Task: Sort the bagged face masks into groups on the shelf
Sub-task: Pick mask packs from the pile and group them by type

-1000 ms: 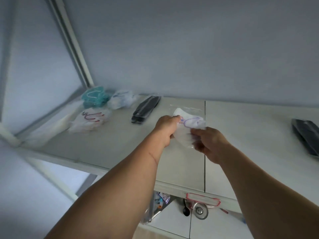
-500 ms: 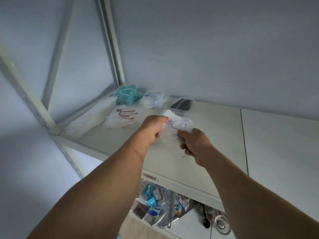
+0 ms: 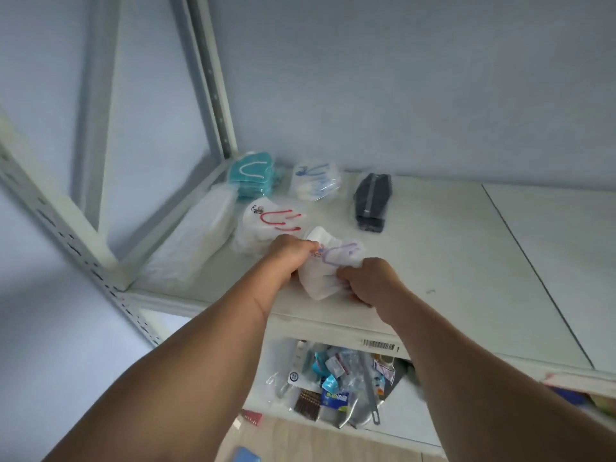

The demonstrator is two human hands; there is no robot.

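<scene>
Gripping purple-strap mask bag (image 3: 328,261) w/ left hand (image 3: 288,253) & right hand (image 3: 370,281) nr shelf (image 3: 433,261) front edge.

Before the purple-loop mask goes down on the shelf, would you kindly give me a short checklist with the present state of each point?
1. Both hands hold the purple-loop mask, left hand and right hand: ok.
2. Bare shelf right of the held mask for a new group: ok.
3. Matching purple group already laid out: not ok, none in view.
4. Existing groups separate, namely the red-loop masks, teal masks, blue-loop masks and black mask: ok.
5. Bag sealed: cannot tell.
</scene>
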